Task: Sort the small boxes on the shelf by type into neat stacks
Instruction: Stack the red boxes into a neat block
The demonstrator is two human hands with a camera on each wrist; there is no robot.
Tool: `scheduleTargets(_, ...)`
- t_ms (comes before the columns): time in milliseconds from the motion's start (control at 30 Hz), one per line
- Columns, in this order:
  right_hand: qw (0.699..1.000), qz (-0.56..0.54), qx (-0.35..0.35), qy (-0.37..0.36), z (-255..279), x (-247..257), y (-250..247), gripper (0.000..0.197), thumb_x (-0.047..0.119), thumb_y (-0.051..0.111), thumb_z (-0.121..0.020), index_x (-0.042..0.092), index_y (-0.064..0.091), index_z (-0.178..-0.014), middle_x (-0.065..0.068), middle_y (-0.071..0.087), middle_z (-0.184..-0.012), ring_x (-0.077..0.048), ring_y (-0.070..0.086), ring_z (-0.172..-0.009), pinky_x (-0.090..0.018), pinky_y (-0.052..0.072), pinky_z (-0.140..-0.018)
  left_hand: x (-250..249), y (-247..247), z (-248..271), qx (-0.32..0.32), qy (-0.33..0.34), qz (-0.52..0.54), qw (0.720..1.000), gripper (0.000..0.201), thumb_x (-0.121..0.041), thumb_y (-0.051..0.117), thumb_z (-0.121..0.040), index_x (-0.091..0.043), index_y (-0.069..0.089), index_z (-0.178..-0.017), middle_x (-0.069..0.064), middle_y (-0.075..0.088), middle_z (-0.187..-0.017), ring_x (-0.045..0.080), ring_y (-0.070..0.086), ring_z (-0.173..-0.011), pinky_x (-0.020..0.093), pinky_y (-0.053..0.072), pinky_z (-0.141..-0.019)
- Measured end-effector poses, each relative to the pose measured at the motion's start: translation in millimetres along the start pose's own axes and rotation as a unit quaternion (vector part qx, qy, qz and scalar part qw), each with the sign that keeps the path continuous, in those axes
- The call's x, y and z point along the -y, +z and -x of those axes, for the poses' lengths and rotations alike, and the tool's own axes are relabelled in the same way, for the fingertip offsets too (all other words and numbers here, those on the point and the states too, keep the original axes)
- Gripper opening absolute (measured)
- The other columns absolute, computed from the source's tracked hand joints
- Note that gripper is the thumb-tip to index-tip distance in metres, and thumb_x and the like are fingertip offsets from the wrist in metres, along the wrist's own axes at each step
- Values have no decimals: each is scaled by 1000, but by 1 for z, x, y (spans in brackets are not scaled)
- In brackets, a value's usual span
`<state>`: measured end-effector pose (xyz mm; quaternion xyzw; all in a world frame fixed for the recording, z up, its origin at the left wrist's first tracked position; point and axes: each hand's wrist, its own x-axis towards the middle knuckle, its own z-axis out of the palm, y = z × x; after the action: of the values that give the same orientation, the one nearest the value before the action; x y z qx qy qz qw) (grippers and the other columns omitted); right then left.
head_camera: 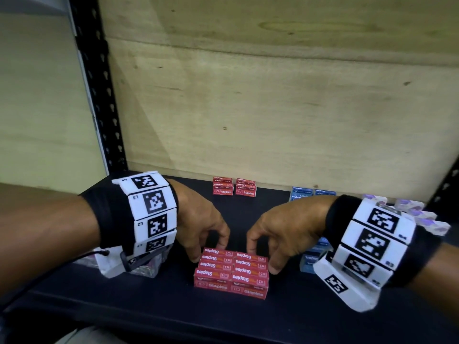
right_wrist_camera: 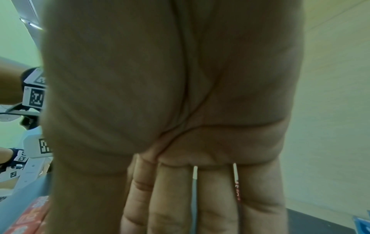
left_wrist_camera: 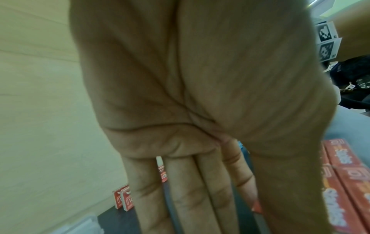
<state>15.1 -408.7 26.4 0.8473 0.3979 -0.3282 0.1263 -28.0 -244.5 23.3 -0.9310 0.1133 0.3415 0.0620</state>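
Hands flank the block of red cardboard staple boxes (head_camera: pixel 231 271) at the front of the black shelf (head_camera: pixel 154 309): the left hand (head_camera: pixel 198 219) pinches its far left corner, the right hand (head_camera: pixel 280 232) seemingly its far right. Behind the block stand two smaller red staple stacks (head_camera: pixel 234 186); blue boxes (head_camera: pixel 311 193) lie to its right.

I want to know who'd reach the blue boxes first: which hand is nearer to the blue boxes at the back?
Right. The right hand sits just in front of the blue boxes; the left hand is off to their left, across the red staples block.
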Motion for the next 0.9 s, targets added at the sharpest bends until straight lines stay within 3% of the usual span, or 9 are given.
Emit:
scheduleTargets(200, 1000, 0, -2, -2, 0, 0, 0, 42, 25, 71, -89, 32, 56, -128, 1, 73, -109, -13, 68, -101, -37, 48, -100, 1, 0, -2, -1, -3, -3, 1000, 44, -29, 68, -90, -39, 49, -128, -7, 66, -120, 8, 59, -110, 25, 40, -81)
scheduleTargets(367, 1000, 7, 16, -2, -3, -3, -6, 50, 21, 71, -89, 33, 52, -134, -2, 71, -115, -15, 66, -105, -37, 47, -101, 7, -2, -7, -11, -9, 31, 999, 50, -15, 68, -89, -34, 50, -132, -5, 65, -124, 10, 60, -109, 17, 44, -74)
scheduleTargets(500, 1000, -8, 5, -11, -7, -12, -18, 48, 23, 72, -89, 33, 55, -133, 2, 68, -119, -14, 64, -107, -29, 49, -92, 19, -10, -11, -8, -6, 73, 997, 50, -9, 68, -88, -29, 54, -131, -5, 65, -124, 11, 61, -111, 22, 49, -86)
scheduleTargets(633, 998, -15, -55, 0, -19, -30, -42, 38, 29, 71, -88, 33, 60, -124, 2, 73, -110, -14, 67, -103, -37, 48, -100, 35, -29, -18, -72, -11, 97, 993, 39, -13, 69, -88, -25, 60, -123, -6, 71, -109, 5, 64, -88, 19, 51, -81)
scheduleTargets(733, 991, -7, -131, 23, -34, -49, -62, 32, 33, 72, -87, 33, 64, -118, 1, 74, -105, -15, 67, -100, -38, 49, -99, 50, -46, -27, -127, -44, 94, 986, 30, -20, 70, -87, -26, 63, -115, -4, 74, -98, 13, 68, -94, 34, 53, -93)
scheduleTargets(900, 978, 16, -201, 59, -64, -73, -87, 30, 32, 73, -86, 30, 66, -114, 8, 68, -99, -15, 62, -95, -30, 49, -87, 76, -65, -56, -172, -99, 59, 978, 20, -33, 70, -87, -32, 64, -106, -5, 74, -91, 13, 68, -88, 30, 53, -85)
